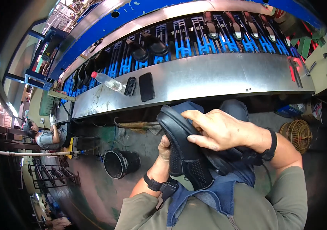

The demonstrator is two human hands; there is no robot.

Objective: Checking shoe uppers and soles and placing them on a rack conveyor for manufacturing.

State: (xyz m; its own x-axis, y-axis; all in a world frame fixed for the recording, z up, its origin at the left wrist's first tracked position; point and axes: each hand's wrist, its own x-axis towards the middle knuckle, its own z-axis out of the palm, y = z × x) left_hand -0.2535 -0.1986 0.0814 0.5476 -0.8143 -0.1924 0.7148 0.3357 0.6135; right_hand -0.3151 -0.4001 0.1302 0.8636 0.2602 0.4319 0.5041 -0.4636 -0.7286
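A black shoe with rows of small perforations is held tilted over my lap, its toe toward the bench. My left hand grips it from the left and below, with most of its fingers hidden behind the shoe. My right hand pinches the edge near the toe between thumb and fingers. A dark sole runs along the shoe's right side, and its heel end appears to stand away from the upper. How far the two are joined is hidden by my right hand.
Ahead is a metal bench with a bottle, a phone and a small black object. Behind it, blue racks carry shoes and soles. A black bucket and a wire fan stand on the floor. Another person works at left.
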